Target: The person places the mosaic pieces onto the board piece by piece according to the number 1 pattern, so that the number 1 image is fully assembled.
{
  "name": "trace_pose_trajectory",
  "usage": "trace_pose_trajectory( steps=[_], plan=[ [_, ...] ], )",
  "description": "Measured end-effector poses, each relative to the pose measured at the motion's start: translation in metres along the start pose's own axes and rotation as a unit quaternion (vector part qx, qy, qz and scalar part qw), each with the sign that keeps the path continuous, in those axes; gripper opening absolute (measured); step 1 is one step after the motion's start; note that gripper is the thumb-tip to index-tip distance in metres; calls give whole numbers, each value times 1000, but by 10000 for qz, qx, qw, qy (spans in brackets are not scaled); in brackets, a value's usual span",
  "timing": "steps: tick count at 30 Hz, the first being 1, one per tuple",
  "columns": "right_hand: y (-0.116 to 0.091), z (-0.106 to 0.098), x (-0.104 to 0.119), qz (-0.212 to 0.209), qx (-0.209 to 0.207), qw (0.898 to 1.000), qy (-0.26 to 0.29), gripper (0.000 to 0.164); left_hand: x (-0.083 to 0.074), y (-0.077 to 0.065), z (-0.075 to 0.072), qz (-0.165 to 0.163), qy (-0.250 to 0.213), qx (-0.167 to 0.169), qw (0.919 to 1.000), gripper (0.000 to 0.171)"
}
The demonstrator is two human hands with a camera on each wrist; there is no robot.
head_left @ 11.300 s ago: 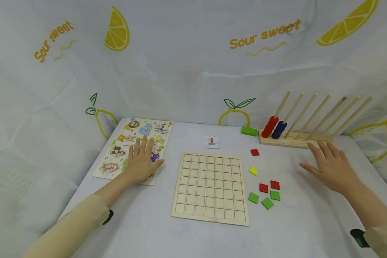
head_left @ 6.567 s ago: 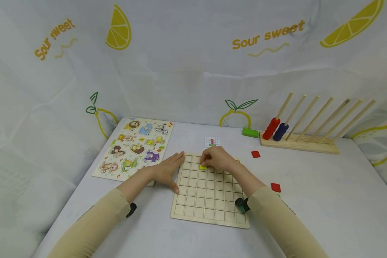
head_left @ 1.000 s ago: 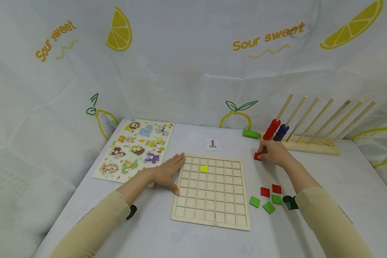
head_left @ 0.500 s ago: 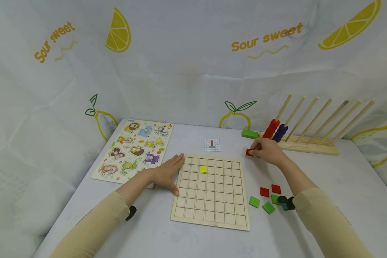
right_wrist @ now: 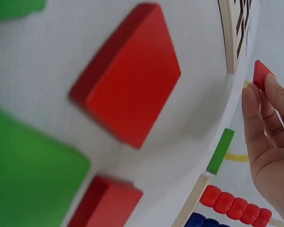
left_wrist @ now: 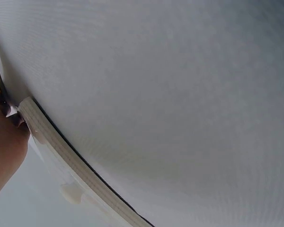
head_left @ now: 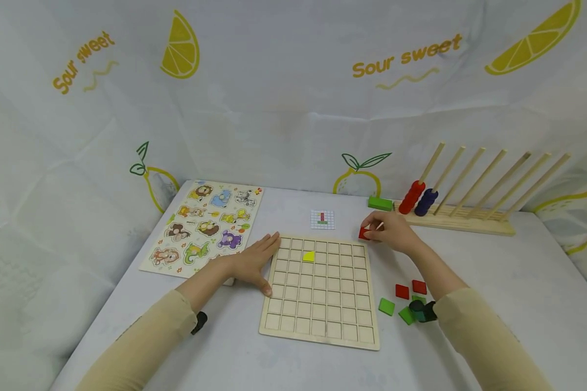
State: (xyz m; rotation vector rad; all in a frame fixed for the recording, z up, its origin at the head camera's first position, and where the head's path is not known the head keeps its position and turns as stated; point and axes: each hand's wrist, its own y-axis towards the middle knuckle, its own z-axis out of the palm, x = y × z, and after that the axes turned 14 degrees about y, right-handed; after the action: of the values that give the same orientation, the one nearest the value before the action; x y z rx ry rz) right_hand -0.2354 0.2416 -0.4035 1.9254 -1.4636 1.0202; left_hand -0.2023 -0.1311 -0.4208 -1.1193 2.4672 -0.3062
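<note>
My right hand (head_left: 388,231) pinches a red square tile (head_left: 363,233) between thumb and fingers, beside the top right corner of the wooden grid board (head_left: 325,342). In the right wrist view the same red tile (right_wrist: 261,74) stands up from the fingertips. My left hand (head_left: 253,264) rests along the board's left edge, thumb and fingers spread. One yellow tile (head_left: 308,256) with a rounded corner sits in a cell of the board's second row. Behind the board lies a small pattern card (head_left: 322,219) showing red and green squares on a printed grid.
Several loose tiles lie right of the board, among them a red tile (head_left: 402,291) and a green tile (head_left: 386,307). An animal puzzle board (head_left: 195,231) is at the left. At the back right stand a green block (head_left: 380,203) and a peg rack (head_left: 462,220) with red and purple beads.
Within the last second my right hand has carried the red tile leftward from beside the peg rack toward the board. The left hand has kept its place.
</note>
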Motion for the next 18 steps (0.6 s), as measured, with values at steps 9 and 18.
trace_pose_trajectory(
  steps=[9,18],
  plan=[
    [7,20,10,-121,162,9997,139,16,-1,0,0,-54,-37,38,10000,129],
    [11,37,21,-255,327,9989,214,14,-1,0,-1,-36,-8,6,10000,129]
  ],
)
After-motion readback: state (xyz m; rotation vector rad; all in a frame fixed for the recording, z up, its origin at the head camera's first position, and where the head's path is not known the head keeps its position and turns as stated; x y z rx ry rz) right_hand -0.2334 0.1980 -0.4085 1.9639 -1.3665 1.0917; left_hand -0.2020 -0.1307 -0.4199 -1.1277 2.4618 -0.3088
